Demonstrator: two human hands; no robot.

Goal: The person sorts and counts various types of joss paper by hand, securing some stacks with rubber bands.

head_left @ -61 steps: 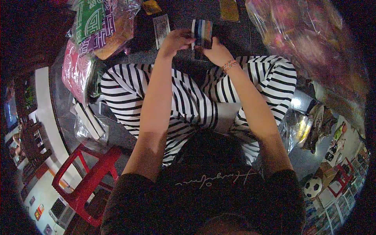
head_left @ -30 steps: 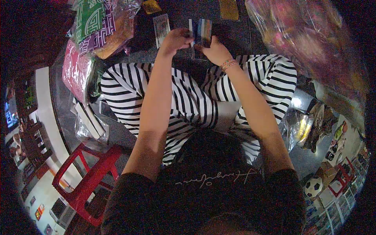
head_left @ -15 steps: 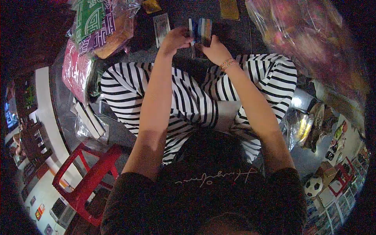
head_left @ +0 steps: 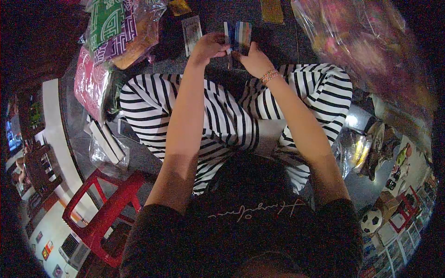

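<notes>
My left hand (head_left: 211, 47) pinches a narrow white and blue card-like piece (head_left: 226, 30), held upright. Close to its right, my right hand (head_left: 253, 58) holds a flat stack with blue, white and tan stripes (head_left: 243, 33) between thumb and fingers. The fingertips of both hands are near each other, above my crossed legs in striped trousers (head_left: 222, 106). On the dark floor left of my left hand lies a pale printed packet (head_left: 191, 34). Small print on the pieces is too blurred to read.
Plastic-wrapped green and purple packs (head_left: 109, 28) and a pink pack (head_left: 90, 83) lie at left. A large clear bag (head_left: 357, 41) fills the upper right. Gold packets (head_left: 272, 10) are ahead. A red stool (head_left: 104, 217) stands lower left, a football (head_left: 371, 220) lower right.
Both hands stay almost in place with the same pieces; the narrow piece and the striped stack have shifted only very slightly.
</notes>
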